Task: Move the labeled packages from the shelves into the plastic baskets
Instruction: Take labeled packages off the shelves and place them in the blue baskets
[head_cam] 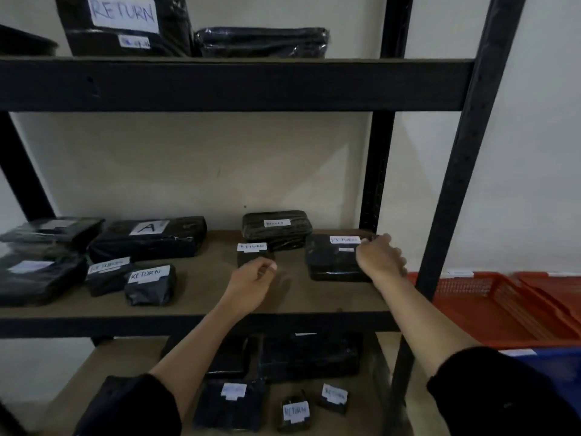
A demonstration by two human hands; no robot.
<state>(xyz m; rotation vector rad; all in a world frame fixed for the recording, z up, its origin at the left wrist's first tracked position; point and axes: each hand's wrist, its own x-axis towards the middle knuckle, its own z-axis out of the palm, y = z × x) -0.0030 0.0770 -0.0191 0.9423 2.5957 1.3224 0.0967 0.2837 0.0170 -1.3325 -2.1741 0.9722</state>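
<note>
On the middle shelf (201,287), a small black package labeled RETURN (251,251) sits just beyond my left hand (251,284). That hand's fingers are loosely curled and hold nothing. My right hand (382,258) wraps the right end of a larger black RETURN package (330,262), with the thumb on top near its label. Behind these lies another labeled black package (276,226). Two small RETURN packages (149,283) and a long one marked A (147,239) lie further left. Red plastic baskets (503,306) stand to the right of the rack, with a blue basket (553,369) nearer me.
The rack's black front upright (468,171) stands between the shelf and the baskets. The top shelf carries a large RETURN package (125,23) and a flat black one (261,42). The lower shelf holds several more black packages (295,410). The wall is close behind.
</note>
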